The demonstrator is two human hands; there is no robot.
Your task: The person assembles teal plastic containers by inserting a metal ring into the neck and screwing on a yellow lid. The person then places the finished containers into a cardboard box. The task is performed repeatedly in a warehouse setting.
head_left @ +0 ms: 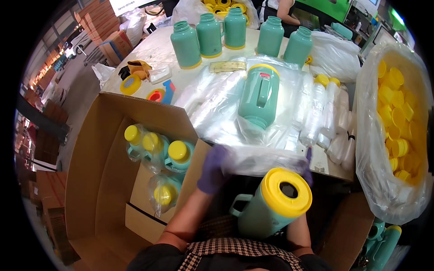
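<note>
My left hand [212,170], in a purple glove, is closed on one end of a clear plastic bag [266,160], slightly blurred. The bag stretches across to my right hand [308,170], also gloved, which grips its other end; a finger points up there, and the rest is partly hidden. Close to my body, between my forearms, a green jug [257,221] with a handle and a yellow ring [276,205] round its dark opening stands tilted; what supports it is hidden. Beyond the bag, another green jug [260,97] lies on plastic sheeting on the table, yellow base away from me.
At left, an open cardboard box [104,180] holds several bagged green jugs with yellow caps. Several open green bottles [210,36] line the table's far side. A tape dispenser [167,92] lies near the box. At right hangs a sack of yellow caps [395,122]. A person [282,11] works beyond.
</note>
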